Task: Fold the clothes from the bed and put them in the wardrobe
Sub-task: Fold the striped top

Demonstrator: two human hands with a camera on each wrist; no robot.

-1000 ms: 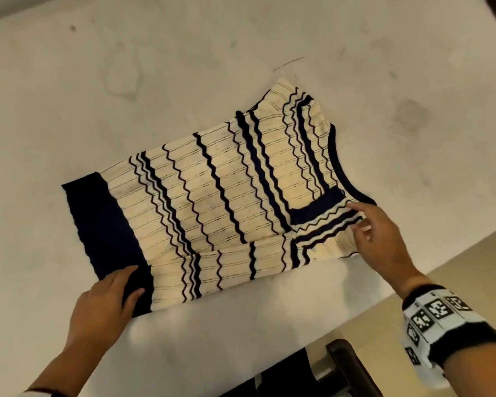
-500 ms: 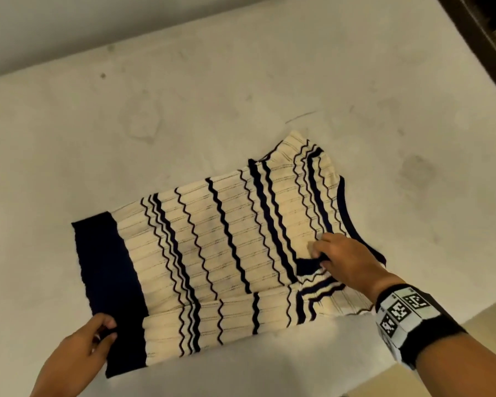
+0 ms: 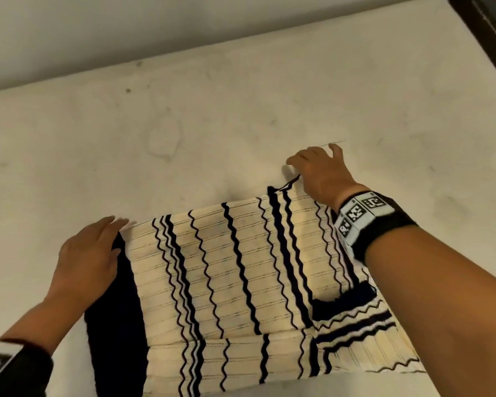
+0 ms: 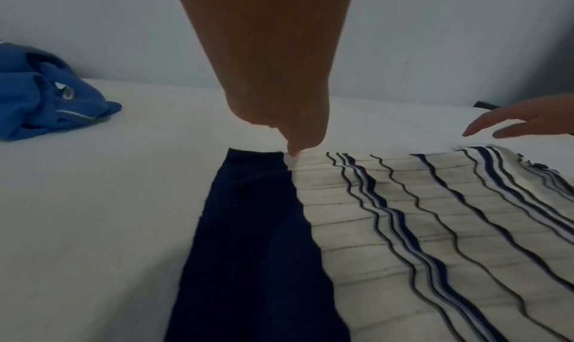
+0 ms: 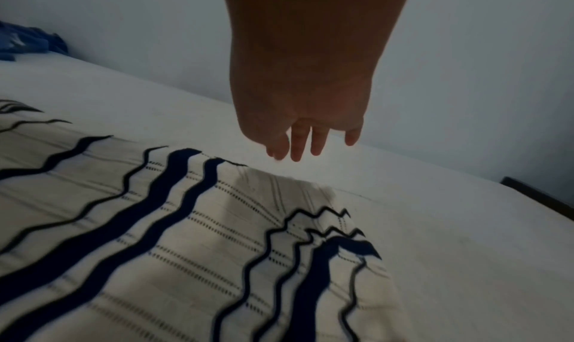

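A cream knit top (image 3: 241,276) with wavy navy stripes and a navy hem (image 3: 115,325) lies flat on the white bed (image 3: 241,110), its near edge folded over. My left hand (image 3: 109,227) rests on the far corner by the hem, and a fingertip (image 4: 292,151) touches the top's far edge where navy meets cream. My right hand (image 3: 309,164) is at the far right corner of the top (image 5: 186,224). Its fingers (image 5: 298,148) hang loosely straight just past the cloth's edge. I see nothing held in them.
A crumpled blue garment (image 4: 46,97) lies on the bed far to the left, near the wall (image 3: 184,30). A dark bed frame (image 3: 487,38) runs along the right side. Bare sheet stretches beyond the top.
Both hands have left the top's near edge and reached over it to its far corners. The left let go of the hem's near corner. The view has moved closer.
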